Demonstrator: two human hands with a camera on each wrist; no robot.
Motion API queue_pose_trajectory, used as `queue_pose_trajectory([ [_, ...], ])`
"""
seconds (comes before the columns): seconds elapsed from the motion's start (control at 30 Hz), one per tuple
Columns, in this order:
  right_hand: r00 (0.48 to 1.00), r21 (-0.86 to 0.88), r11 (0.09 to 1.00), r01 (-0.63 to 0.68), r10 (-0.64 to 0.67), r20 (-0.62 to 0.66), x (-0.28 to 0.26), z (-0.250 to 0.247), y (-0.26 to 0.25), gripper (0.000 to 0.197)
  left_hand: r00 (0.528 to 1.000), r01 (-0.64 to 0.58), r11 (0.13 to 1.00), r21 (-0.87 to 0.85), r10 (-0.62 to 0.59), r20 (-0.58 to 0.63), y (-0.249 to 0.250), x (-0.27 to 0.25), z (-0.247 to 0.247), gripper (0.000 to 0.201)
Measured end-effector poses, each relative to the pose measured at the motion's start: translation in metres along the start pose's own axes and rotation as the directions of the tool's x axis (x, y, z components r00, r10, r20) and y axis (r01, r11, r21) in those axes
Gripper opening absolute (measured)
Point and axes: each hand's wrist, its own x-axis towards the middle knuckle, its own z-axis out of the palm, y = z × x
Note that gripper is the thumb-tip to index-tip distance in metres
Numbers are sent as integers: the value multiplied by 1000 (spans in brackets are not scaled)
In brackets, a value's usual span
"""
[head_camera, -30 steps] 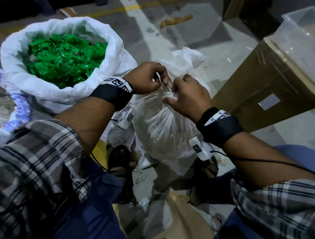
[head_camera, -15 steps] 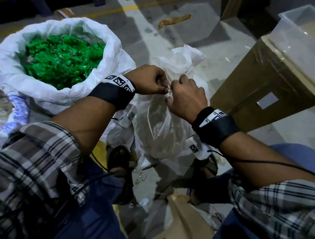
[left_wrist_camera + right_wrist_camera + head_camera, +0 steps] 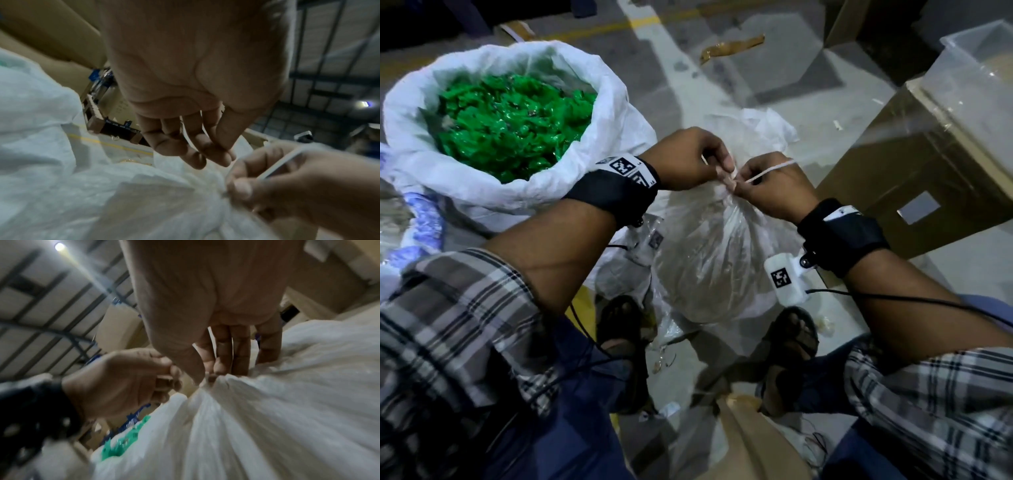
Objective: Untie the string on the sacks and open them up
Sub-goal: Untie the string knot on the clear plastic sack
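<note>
Left hand (image 3: 690, 159): fingers curled in, thumb and fingertips pinching the white string (image 3: 770, 173) at the gathered neck of the clear plastic sack (image 3: 709, 260); in the left wrist view a strand of string runs between the curled fingers (image 3: 185, 146).
Right hand (image 3: 774, 186): fingers curled, thumb and forefinger pinching at the knot; a length of string lies across the back of its knuckles, running up and to the right.
Hands together: fingertips nearly touching, both at the tied neck.
Clear plastic sack: on the floor (image 3: 774, 68) between the person's two sandalled feet, neck bunched tight, loose top plastic flaring behind the hands. Contents pale; cannot tell what.
White woven sack (image 3: 524, 192): just left of the clear sack, touching it, mouth rolled open, filled with green plastic pieces (image 3: 510, 126).
Cardboard box (image 3: 941, 171): right of the clear sack, a pale blank label on its side, a clear plastic tub (image 3: 976, 65) on top.
Writing: none readable; only square black-and-white marker patterns on the wristbands (image 3: 625, 168) and the wrist camera (image 3: 784, 277).
</note>
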Motion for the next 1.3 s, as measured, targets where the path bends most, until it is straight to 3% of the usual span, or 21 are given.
queue_pose_trajectory([
  [0.1, 993, -9, 1000, -7, 9, 120, 0, -3, 3, 19, 996, -26, 998, 60, 21, 83, -2, -3, 11, 24],
  [0.2, 989, 124, 991, -59, 42, 140, -1, -7, 7, 15, 997, -35, 996, 76, 30, 68, 2, -1, 13, 25],
  [0.33, 988, 107, 991, -81, 66, 138, -1, -8, 8, 16, 1000, 17, 953, 301, -17, -1, 11, 1, 14, 20],
  [0.43, 994, 120, 989, -90, 81, 75, -1, -9, 9, 9, 997, 53, 905, 422, -27, -68, 12, 2, 19, 21],
  [0.53, 994, 52, 996, -76, 79, -79, -1, -13, 11, 7, 999, 24, 897, 442, -9, -36, 9, 3, 23, 33],
  [0.7, 993, 51, 998, -34, 39, -110, -3, -13, 13, 4, 999, -46, 911, 410, 52, -3, 3, 6, 29, 23],
  [0.83, 993, 107, 993, -43, 54, -101, -5, -14, 21, 4, 992, -128, 965, 229, 130, 10, -4, 9, 40, 24],
  [1.0, 990, 144, 989, -27, 47, -134, -6, -12, 23, 4, 999, -36, 995, 92, 36, 7, -3, 14, 45, 29],
  [1.17, 993, 159, 987, 34, -16, -113, -9, -9, 15, 4, 995, 103, 943, 316, -93, -46, 3, 15, 41, 29],
  [1.3, 990, 136, 987, 84, -67, -122, -11, -9, 9, 8, 996, 64, 860, 507, -21, -89, 9, 13, 36, 26],
])
